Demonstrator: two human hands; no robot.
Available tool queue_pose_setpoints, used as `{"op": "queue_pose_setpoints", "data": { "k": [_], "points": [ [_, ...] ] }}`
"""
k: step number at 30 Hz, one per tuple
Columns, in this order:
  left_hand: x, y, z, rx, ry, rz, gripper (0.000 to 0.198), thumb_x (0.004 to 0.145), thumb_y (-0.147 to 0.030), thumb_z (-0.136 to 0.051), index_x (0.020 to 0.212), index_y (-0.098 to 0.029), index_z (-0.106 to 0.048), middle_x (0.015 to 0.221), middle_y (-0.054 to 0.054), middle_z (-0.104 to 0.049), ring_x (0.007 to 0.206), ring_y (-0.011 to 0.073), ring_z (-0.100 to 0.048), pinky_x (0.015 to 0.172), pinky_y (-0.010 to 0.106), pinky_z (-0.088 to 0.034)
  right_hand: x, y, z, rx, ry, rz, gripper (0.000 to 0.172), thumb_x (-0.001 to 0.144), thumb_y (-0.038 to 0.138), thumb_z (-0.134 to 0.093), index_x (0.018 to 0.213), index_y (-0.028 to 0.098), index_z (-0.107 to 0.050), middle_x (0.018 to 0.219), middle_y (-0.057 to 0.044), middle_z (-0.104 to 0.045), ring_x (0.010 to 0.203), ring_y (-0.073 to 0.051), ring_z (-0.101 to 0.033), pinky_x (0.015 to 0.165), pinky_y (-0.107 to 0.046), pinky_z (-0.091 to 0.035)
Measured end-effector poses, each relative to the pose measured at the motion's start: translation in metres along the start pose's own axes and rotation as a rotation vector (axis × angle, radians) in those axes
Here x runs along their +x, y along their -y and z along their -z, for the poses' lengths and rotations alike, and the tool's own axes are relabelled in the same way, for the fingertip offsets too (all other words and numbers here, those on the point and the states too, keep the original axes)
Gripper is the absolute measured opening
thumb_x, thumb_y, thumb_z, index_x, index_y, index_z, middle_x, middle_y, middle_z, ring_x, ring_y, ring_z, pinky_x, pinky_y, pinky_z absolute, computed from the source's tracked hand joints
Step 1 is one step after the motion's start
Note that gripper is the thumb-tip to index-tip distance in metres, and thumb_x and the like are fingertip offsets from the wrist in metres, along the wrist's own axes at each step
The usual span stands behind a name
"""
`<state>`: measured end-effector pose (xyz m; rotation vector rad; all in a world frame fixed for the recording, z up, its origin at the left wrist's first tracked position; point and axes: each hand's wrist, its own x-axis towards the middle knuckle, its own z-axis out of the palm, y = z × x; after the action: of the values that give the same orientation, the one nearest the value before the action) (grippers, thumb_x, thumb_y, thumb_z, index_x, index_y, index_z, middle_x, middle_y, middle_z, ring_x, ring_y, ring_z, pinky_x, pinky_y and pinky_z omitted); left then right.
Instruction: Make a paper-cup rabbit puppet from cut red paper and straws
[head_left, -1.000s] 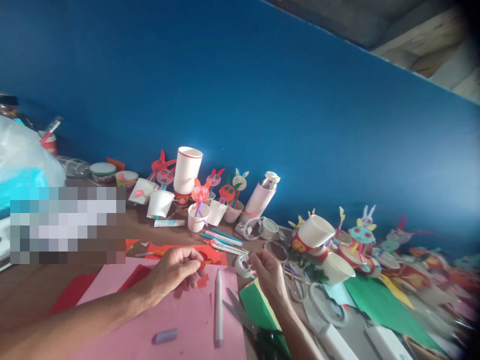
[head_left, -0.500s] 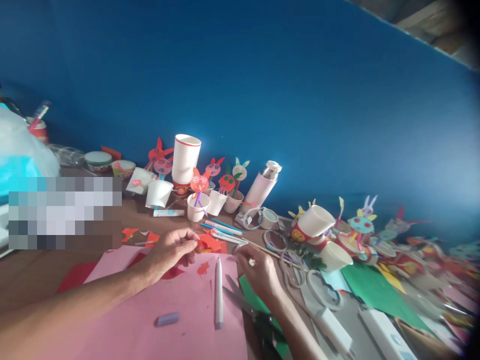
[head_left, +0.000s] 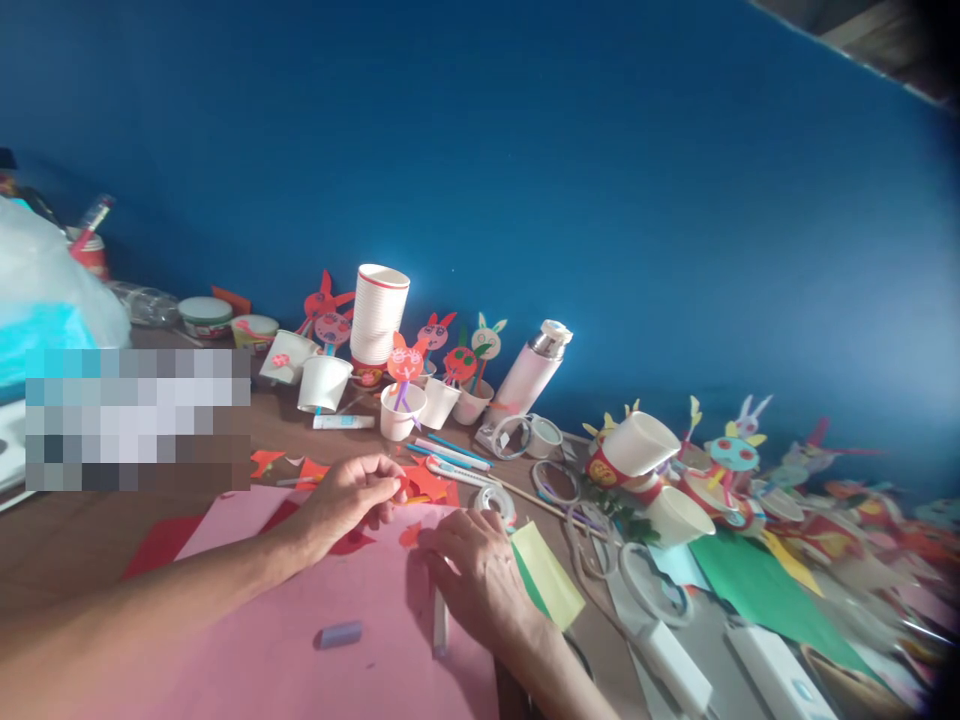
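My left hand [head_left: 364,497] hovers above the upper part of a pink paper sheet [head_left: 300,650], its thumb and fingertips pinched together. What sits in that pinch, if anything, blends with the orange paper pieces [head_left: 433,480] behind. Palm down, my right hand [head_left: 472,570] reaches leftward over the sheet, fingers bent and slightly apart. Its fingertips come close to a small orange paper scrap [head_left: 410,535]; contact cannot be made out. Under this hand lies a white marker [head_left: 440,625], partly covered. A greyish-purple marker cap [head_left: 340,635] lies on the sheet.
Paper cups with rabbit-faced cutouts [head_left: 405,365], a cup stack [head_left: 380,315] and a flask [head_left: 525,375] line the wall. A tape roll [head_left: 495,503], cutter [head_left: 457,473], yellow paper [head_left: 551,575], cables [head_left: 652,580] and white adapters [head_left: 671,665] lie rightward.
My right hand has moved left and down over the white marker. The scissors beside it have gone from sight, while yellow paper and the tape roll now show. My left hand holds nearly the same pose.
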<state>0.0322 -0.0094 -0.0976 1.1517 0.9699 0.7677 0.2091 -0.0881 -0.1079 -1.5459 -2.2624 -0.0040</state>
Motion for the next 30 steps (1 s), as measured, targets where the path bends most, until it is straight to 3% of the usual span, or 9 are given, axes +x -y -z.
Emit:
{"op": "queue_pose_setpoints", "data": {
  "k": [6, 16, 24, 30],
  "points": [
    [0.002, 0.003, 0.0, 0.041, 0.023, -0.001, 0.016, 0.071, -0.032, -0.058, 0.074, -0.017, -0.053, 0.065, -0.002, -0.061, 0.049, 0.0089, -0.052, 0.044, 0.019, -0.037, 0.0, -0.012, 0.012, 0.085, -0.07, -0.08, 0.019, 0.084, 0.023, -0.051, 0.07, 0.021, -0.064, 0.067, -0.001, -0.063, 0.065, -0.014, -0.054, 0.073, -0.029, -0.032],
    [-0.002, -0.002, -0.002, 0.034, 0.019, 0.013, 0.018, 0.066, -0.032, -0.062, 0.068, -0.016, -0.055, 0.064, -0.001, -0.061, 0.049, 0.0098, -0.052, 0.045, 0.02, -0.038, -0.003, -0.069, 0.043, 0.118, -0.227, -0.32, 0.02, 0.085, 0.026, -0.045, 0.079, 0.019, -0.063, 0.073, -0.002, -0.068, 0.068, -0.016, -0.06, 0.066, -0.024, -0.038],
    [0.002, 0.01, 0.003, 0.043, 0.056, 0.017, 0.018, 0.074, -0.031, -0.056, 0.079, -0.014, -0.059, 0.069, 0.002, -0.064, 0.054, 0.0102, -0.054, 0.049, 0.021, -0.041, -0.006, -0.081, 0.029, 0.108, -0.182, -0.378, 0.021, 0.084, 0.028, -0.046, 0.076, 0.019, -0.064, 0.063, -0.001, -0.066, 0.058, -0.015, -0.058, 0.058, -0.022, -0.037],
    [0.001, 0.004, -0.002, 0.007, 0.015, 0.048, 0.019, 0.069, -0.028, -0.058, 0.079, -0.012, -0.057, 0.067, 0.002, -0.065, 0.049, 0.0091, -0.053, 0.046, 0.021, -0.041, -0.007, -0.082, 0.023, 0.095, -0.169, -0.383, 0.023, 0.083, 0.029, -0.047, 0.072, 0.018, -0.065, 0.06, -0.002, -0.066, 0.055, -0.014, -0.058, 0.055, -0.022, -0.035]
  ]
}}
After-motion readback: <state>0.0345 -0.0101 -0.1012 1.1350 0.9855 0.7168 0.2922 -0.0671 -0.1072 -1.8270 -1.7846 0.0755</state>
